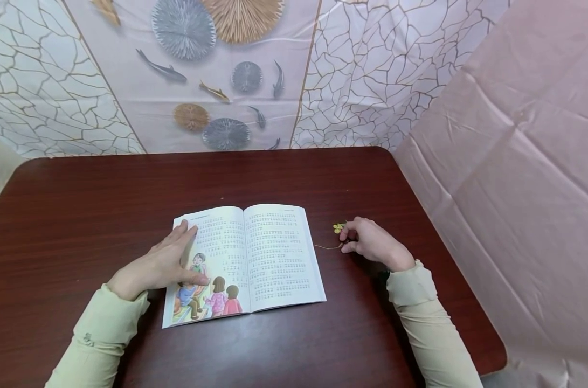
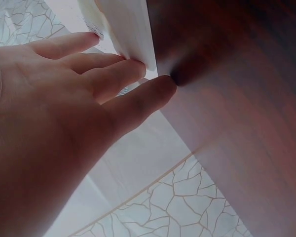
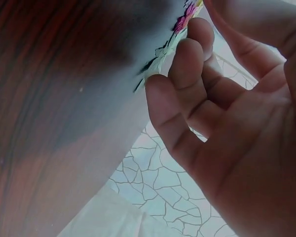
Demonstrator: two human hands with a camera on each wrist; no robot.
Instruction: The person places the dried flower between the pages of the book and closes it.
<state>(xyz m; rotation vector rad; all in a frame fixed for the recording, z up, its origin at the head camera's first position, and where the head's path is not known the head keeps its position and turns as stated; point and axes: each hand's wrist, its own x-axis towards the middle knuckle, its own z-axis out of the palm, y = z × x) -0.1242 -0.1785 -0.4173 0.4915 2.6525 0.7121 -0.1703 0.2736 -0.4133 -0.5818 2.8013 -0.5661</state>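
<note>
An open book [image 1: 279, 253] lies on the dark wooden table, with printed text on both pages and a coloured picture at the lower left. My left hand [image 1: 158, 265] rests on the left page, fingers and thumb spread. To the right of the book, my right hand [image 1: 371, 240] has its thumb and index finger curled at the two sides of a small flower bookmark [image 1: 338, 228], whose thin cord trails toward the book. Yellow shows beyond the fingers; in the right wrist view, pink flowers [image 3: 183, 20] lie by the fingertips. The hand hides most of the bookmark.
The reddish-brown table [image 1: 284, 350] has rounded corners. A patterned cloth [image 1: 226, 70] hangs behind its far edge, and a plain pinkish cloth [image 1: 526, 178] hangs along the right side.
</note>
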